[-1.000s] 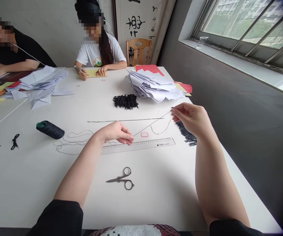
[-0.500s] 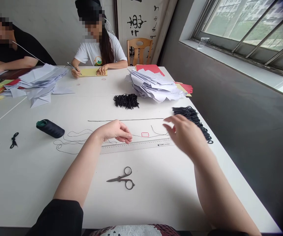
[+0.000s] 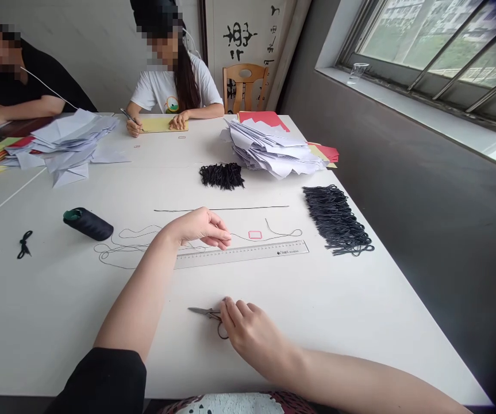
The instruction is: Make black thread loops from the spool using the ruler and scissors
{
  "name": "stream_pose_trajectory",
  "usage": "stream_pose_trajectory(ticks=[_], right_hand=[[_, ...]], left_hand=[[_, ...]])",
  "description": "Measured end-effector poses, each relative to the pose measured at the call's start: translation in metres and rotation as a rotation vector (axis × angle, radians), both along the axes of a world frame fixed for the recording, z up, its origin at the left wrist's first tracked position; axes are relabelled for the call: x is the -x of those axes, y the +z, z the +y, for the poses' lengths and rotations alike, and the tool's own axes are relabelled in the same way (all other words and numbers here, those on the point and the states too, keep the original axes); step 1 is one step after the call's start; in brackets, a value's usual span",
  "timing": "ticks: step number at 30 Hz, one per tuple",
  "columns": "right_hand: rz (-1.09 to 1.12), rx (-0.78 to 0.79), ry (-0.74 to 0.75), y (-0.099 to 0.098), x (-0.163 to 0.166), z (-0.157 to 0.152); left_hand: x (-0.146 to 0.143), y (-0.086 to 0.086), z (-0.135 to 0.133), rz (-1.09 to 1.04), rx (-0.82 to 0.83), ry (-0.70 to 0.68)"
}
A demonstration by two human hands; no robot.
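My left hand [image 3: 204, 229] is closed in a pinch on a thin dark thread [image 3: 293, 234] above the clear ruler [image 3: 269, 252]. The thread's free end curls to the right, and its loose loops lie on the left. My right hand [image 3: 254, 330] has its fingers closed around the handles of small metal scissors [image 3: 200, 311], whose blades point left and look shut. The hand covers part of the handles. Beyond my left hand a straight length of dark cord [image 3: 248, 208] lies across the table. A black thread spool [image 3: 90, 223] rests on its side at left.
A row of black looped cords [image 3: 338, 221] lies at right, with a smaller pile [image 3: 222, 176] farther back. Stacked white papers [image 3: 273, 149] stand behind it. A knotted black cord [image 3: 25, 245] lies far left. Two people sit across the table [image 3: 101, 310]; one writes on yellow paper [image 3: 157, 125].
My right hand has moved from beside the thread's right end down and left to the scissors and has closed on their handles. My left hand has stayed in place.
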State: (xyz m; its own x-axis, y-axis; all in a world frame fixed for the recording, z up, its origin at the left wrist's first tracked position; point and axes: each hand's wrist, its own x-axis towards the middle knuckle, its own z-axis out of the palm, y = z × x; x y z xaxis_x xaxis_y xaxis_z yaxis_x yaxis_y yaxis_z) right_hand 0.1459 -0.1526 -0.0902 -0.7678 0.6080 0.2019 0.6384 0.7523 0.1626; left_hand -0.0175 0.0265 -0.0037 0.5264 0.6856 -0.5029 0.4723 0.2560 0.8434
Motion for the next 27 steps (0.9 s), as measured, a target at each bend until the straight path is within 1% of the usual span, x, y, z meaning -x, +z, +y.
stream_pose_trajectory(ticks=[3,6,8,10,11,12,13,14,15,16,18,20,22,25,27], right_hand=[[-0.006,-0.014,0.014,-0.003,0.002,-0.011],[-0.004,-0.048,0.026,-0.012,0.004,-0.021],[-0.001,-0.063,0.004,-0.016,0.007,-0.023],[-0.023,-0.049,-0.037,-0.015,0.009,-0.02],[-0.039,-0.011,-0.053,-0.012,0.01,-0.015],[-0.051,0.062,-0.057,-0.008,0.01,-0.009],[-0.049,0.161,-0.065,-0.002,0.009,-0.002],[-0.025,0.295,-0.066,0.004,0.006,0.007],[0.03,0.433,-0.07,0.01,0.003,0.017],[0.124,0.552,-0.112,0.016,-0.001,0.027],[0.406,0.748,-0.159,0.026,-0.01,0.044],[0.647,0.842,-0.199,0.03,-0.018,0.058],[0.785,0.892,-0.251,0.03,-0.024,0.065],[0.864,0.952,-0.325,0.027,-0.029,0.068],[0.883,0.974,-0.336,0.026,-0.029,0.068]], left_hand=[[0.001,-0.001,0.001,-0.002,-0.004,0.0],[0.001,-0.003,0.002,-0.001,-0.018,-0.007],[0.002,-0.004,0.002,-0.004,-0.032,0.0],[0.001,-0.004,0.003,-0.009,-0.046,0.015],[0.001,-0.004,0.003,-0.013,-0.053,0.023],[0.001,-0.004,0.003,-0.017,-0.059,0.029],[0.001,-0.003,0.003,-0.02,-0.065,0.031],[0.001,-0.003,0.002,-0.022,-0.069,0.029],[0.001,-0.002,0.002,-0.024,-0.073,0.027],[0.001,-0.001,0.002,-0.024,-0.078,0.026],[0.002,0.0,0.001,-0.025,-0.084,0.026],[0.002,0.001,0.001,-0.029,-0.089,0.028],[0.002,0.001,0.001,-0.034,-0.093,0.019],[0.002,0.001,0.001,-0.024,-0.102,-0.005],[0.003,0.0,0.002,-0.013,-0.106,-0.013]])
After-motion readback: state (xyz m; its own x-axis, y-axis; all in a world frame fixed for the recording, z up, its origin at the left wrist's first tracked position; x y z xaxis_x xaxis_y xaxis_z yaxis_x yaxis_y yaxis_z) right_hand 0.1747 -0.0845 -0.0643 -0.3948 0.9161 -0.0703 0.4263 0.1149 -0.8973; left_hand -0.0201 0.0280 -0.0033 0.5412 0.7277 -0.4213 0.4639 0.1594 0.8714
